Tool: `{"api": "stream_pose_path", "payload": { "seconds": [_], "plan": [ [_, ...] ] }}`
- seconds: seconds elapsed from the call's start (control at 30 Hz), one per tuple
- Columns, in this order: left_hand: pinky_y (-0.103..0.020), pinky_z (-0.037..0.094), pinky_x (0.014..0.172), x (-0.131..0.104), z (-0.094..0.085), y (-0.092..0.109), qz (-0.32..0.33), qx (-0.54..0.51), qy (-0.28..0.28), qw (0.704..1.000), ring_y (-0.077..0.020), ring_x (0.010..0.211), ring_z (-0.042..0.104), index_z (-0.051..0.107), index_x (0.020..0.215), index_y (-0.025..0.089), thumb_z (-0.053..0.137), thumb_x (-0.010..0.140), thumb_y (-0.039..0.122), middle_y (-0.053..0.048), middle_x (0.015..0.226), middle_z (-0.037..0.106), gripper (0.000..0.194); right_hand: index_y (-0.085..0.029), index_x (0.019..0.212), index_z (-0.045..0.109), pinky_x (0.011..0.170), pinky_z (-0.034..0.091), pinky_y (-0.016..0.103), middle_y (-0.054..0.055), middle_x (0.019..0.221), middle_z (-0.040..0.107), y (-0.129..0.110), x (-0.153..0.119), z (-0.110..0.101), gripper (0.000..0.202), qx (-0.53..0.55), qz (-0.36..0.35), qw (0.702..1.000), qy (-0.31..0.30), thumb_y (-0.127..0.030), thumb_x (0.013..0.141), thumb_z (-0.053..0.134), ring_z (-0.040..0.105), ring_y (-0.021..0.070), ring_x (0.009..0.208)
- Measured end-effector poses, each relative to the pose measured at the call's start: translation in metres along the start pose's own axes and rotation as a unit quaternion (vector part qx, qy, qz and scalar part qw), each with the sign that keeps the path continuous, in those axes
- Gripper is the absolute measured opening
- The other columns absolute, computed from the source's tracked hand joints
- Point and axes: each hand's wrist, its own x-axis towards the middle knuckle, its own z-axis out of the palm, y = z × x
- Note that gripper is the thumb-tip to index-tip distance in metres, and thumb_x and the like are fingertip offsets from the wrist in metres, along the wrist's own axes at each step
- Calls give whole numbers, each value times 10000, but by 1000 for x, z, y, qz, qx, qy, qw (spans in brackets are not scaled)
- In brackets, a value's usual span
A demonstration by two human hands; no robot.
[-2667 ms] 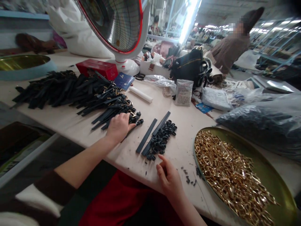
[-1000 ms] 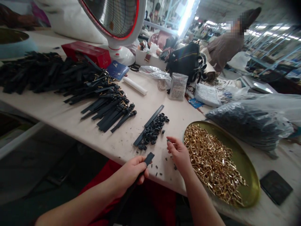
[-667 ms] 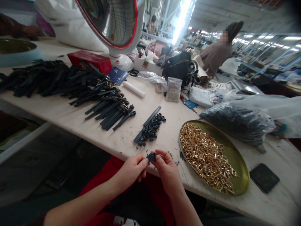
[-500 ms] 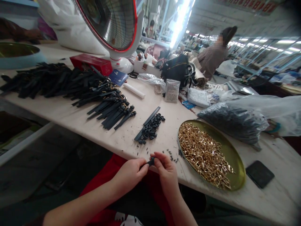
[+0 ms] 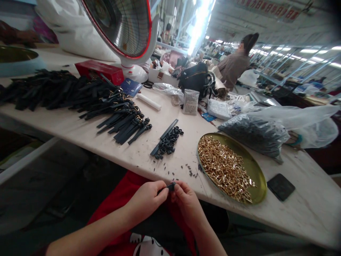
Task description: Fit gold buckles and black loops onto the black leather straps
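Observation:
Both hands meet at the table's front edge around a small black strap (image 5: 171, 186). My left hand (image 5: 153, 195) pinches the strap from the left, and my right hand (image 5: 185, 199) closes on its other end with thumb and fingers. Just beyond them lie small black loops (image 5: 168, 143) beside flat black strips (image 5: 169, 128), with tiny dark bits scattered on the table. A round tray (image 5: 257, 177) to the right holds many gold metal pieces (image 5: 225, 169). Black straps with gold buckles (image 5: 125, 121) are heaped at the left.
A red-rimmed fan heater (image 5: 133, 67) stands at the back, near a red box (image 5: 99, 71) and a white roll (image 5: 149, 102). Bags and a black pouch (image 5: 194, 79) lie behind. A dark flat object (image 5: 281, 186) rests right of the tray. A person (image 5: 234, 65) is in the background.
The view has shifted slightly, so the table items appear a little further left. My right hand's fingers have curled lower around the strap's end; my left hand keeps its pinch.

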Motion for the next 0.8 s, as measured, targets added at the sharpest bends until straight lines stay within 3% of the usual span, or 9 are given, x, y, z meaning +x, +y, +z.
{"api": "stream_pose_path", "payload": {
  "seconds": [0.17,0.33,0.43,0.53,0.6,0.67,0.73,0.77,0.8],
  "plan": [
    [-217,297,518,1,3,1,-5,46,-26,999,-122,562,479,530,683,170,355,837,298,19,601,522,266,-162,781,640,555,393,228,-32,580,575,5,-3,-14,197,-88,-32,996,-2,-324,679,690,494,103,544],
    [-200,366,497,1,-7,1,-62,-90,-170,979,-108,505,482,419,1191,174,350,849,307,42,636,509,373,-183,722,625,547,377,212,-51,552,539,-8,-1,-14,164,-73,-41,996,22,-332,685,681,472,98,531],
    [-196,367,518,7,-11,-3,-34,-109,-118,986,-108,552,457,329,1292,171,357,860,343,40,653,475,467,-188,777,634,539,388,231,-33,582,566,-5,3,-4,215,-64,-46,997,-14,-390,705,643,493,121,538],
    [-179,318,486,19,-12,-11,-29,-174,-101,979,-96,541,406,436,1198,158,401,847,405,55,602,418,431,-188,833,640,565,401,255,-6,639,601,-15,18,-9,249,-186,-104,976,-36,-414,758,568,526,150,588],
    [-174,243,427,29,-12,-17,-61,-239,-100,964,-71,467,314,527,997,154,435,825,445,79,546,343,351,-193,777,633,599,400,268,12,668,605,-39,37,-27,212,-364,-167,916,18,-388,773,552,536,166,635],
    [-175,196,408,39,-10,-23,-90,-281,-75,953,-58,435,247,522,828,162,458,806,453,93,517,297,299,-184,778,627,639,395,294,50,726,608,-71,65,-48,219,-546,-226,794,144,-358,807,497,545,187,678],
    [-175,187,408,47,-7,-26,-97,-288,-58,951,-57,430,238,505,775,170,459,801,445,96,506,291,280,-172,796,631,666,394,313,101,827,630,-100,94,-66,258,-690,-186,667,212,-350,835,449,574,212,742],
    [-176,189,409,51,-5,-27,-95,-282,-56,953,-59,431,244,506,772,171,454,803,442,96,503,293,278,-163,784,634,656,394,325,122,826,637,-110,108,-71,288,-733,-144,622,235,-368,838,439,588,227,741],
    [-178,192,410,53,-4,-28,-93,-271,-56,956,-61,432,251,511,772,171,447,806,442,96,499,295,281,-147,764,638,640,393,334,143,800,642,-116,121,-74,296,-747,-124,605,245,-368,830,452,600,245,731]
  ]
}}
